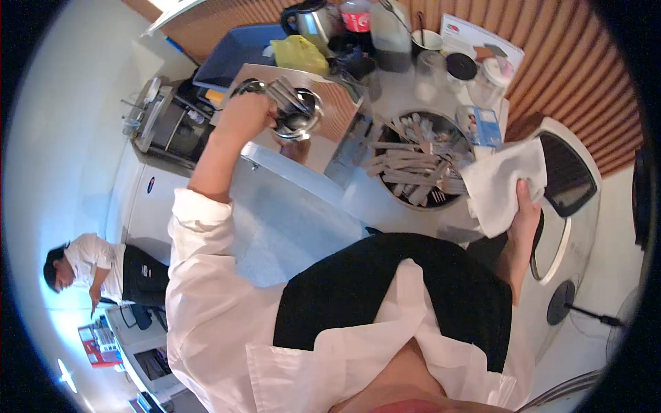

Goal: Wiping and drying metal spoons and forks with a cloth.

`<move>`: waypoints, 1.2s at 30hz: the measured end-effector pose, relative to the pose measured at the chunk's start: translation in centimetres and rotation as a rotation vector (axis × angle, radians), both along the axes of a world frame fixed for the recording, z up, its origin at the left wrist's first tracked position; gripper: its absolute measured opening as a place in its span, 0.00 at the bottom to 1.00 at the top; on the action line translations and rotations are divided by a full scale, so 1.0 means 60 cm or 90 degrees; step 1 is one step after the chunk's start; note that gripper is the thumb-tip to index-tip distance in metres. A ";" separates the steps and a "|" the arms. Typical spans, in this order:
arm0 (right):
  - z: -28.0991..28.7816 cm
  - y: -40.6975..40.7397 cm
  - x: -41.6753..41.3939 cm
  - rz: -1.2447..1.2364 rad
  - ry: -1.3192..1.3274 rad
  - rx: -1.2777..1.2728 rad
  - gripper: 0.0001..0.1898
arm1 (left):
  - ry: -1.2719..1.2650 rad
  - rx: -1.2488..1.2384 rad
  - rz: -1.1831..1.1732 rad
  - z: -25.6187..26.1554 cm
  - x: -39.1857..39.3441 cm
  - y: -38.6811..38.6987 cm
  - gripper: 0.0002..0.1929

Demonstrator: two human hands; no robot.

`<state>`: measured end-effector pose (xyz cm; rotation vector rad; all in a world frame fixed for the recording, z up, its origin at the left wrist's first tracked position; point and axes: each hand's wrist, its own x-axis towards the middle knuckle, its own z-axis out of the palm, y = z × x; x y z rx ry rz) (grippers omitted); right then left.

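My left hand [248, 114] is curled at the near left side of a round stainless steel container [312, 121], touching or beside a bundle of metal cutlery [284, 94] that leans in it. Whether the fingers grip the cutlery cannot be seen. A second round steel opening [249, 86] lies partly behind the hand. My right hand [524, 211] holds a white cloth [498, 180], which hangs open to the left of the thumb. Next to the cloth, a round dark tub [436, 207] is heaped with knives, forks and other cutlery [413, 165], some seemingly wrapped.
A blue plastic bin [227, 54], yellow bag [299, 54], kettle [312, 26], cola bottle [357, 23] and several jars stand along the back. A white appliance with a dark panel [568, 175] is at right. Another person [98, 263] stands far left.
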<state>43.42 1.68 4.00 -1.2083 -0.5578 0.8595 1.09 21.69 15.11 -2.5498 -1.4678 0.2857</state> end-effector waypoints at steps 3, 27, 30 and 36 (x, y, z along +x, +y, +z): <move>0.008 -0.008 0.011 -0.025 -0.014 -0.035 0.27 | -0.097 0.169 -0.163 0.024 0.044 0.010 0.10; -0.005 -0.055 0.072 0.180 0.443 0.529 0.29 | -0.182 -0.147 -0.099 -0.248 0.331 -0.033 0.07; 0.010 -0.046 0.055 0.204 0.442 0.522 0.28 | -0.270 -0.095 -0.123 -0.235 0.324 -0.035 0.09; 0.019 0.013 -0.015 0.154 0.455 0.371 0.35 | -0.658 -0.242 -0.056 -0.161 0.342 -0.080 0.10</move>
